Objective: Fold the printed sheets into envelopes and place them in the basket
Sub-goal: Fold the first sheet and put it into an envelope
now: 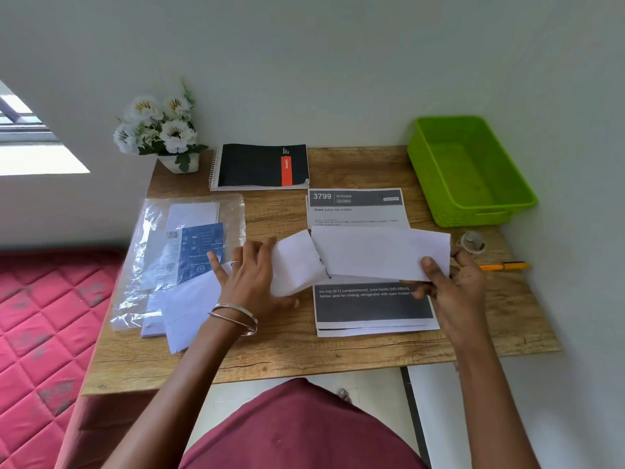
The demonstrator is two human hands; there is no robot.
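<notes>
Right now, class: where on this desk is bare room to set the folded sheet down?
Bare wood lies between the notebook and the green basket, and along the near edge below the printed sheets. The left side is crowded by the plastic sleeve; tape roll and pen sit right.

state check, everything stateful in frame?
folded sheet: held above the stack, left end bent over
left hand: grips sheet's left end
right hand: pinches right end
printed stack: flat on desk
basket: empty
notebook: closed
pen: lying flat
</notes>
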